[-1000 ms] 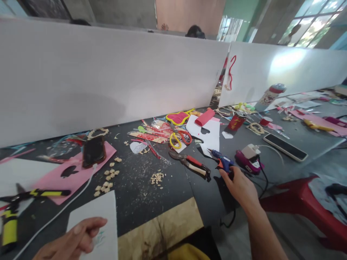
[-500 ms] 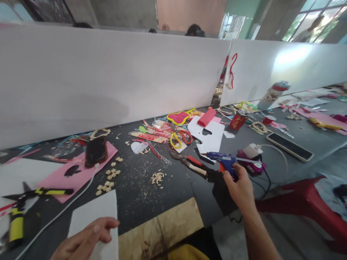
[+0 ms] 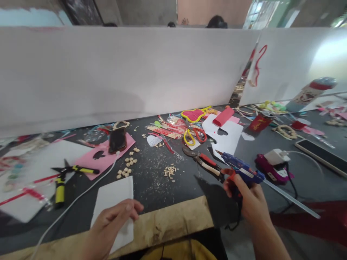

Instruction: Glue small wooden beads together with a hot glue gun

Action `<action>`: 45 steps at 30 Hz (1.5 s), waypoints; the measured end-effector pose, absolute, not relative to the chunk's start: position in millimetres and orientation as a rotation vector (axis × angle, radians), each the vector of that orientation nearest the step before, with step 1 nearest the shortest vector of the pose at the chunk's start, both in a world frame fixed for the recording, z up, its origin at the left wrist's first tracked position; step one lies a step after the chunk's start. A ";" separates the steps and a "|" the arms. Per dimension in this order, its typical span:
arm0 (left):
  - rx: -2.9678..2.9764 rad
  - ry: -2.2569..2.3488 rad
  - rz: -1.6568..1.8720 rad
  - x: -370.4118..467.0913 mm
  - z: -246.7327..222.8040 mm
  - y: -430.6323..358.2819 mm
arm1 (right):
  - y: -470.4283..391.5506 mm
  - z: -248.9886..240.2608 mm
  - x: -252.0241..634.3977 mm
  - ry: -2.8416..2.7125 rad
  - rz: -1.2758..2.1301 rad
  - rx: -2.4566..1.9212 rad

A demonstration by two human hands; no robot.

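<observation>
My right hand (image 3: 248, 193) is wrapped round the handle of a blue glue gun (image 3: 241, 168), a long clear glue stick poking out of its back. The gun's tip points left, above the red-handled pliers (image 3: 204, 162). Over a white sheet (image 3: 114, 200) at the front edge is my left hand (image 3: 116, 220), its fingers loosely bent and nothing seen in them; whether it touches the sheet is unclear. Small wooden pieces (image 3: 170, 171) lie in a pile between the hands, with wooden flower-shaped clusters (image 3: 127, 168) to their left.
Yellow-black pliers (image 3: 61, 184) and a phone (image 3: 117, 140) with a white cable lie left. Scissors (image 3: 193, 135), a red can (image 3: 260, 122), a purple power strip (image 3: 273, 173) and another phone (image 3: 322, 155) are right. A white partition (image 3: 130, 72) stands behind.
The glue gun has been lifted off the table area near the pliers and turned, its glue stick now fully showing. The view has shifted right to left, with things appearing further right.
</observation>
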State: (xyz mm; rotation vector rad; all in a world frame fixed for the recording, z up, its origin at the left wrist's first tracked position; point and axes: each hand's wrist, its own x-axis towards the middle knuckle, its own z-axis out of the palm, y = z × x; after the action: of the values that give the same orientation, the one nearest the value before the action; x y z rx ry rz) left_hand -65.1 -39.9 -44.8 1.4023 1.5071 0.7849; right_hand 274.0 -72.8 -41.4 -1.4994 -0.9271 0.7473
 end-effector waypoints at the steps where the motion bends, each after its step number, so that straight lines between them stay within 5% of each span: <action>1: 1.436 1.463 0.722 -63.6 -41.8 -38.8 | -71.1 -41.3 272.4 -0.941 0.798 -1.458; 10: 1.776 1.419 0.666 -39.1 -32.2 -26.1 | -67.1 -58.1 228.6 -1.225 0.974 -1.518; 22: 2.572 1.240 0.660 -1.6 -33.9 -15.0 | -67.3 -62.6 211.4 -1.567 0.766 -1.484; 45: 2.585 1.251 0.198 11.5 -61.0 69.0 | -69.9 -72.8 231.8 -1.367 0.784 -1.684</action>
State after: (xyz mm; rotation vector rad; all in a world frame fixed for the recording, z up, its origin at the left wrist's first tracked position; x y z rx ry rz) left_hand 11.5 69.0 -61.0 2.5854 1.2513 0.1985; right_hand 231.8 -69.9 -72.8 -1.6837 -1.3667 0.7839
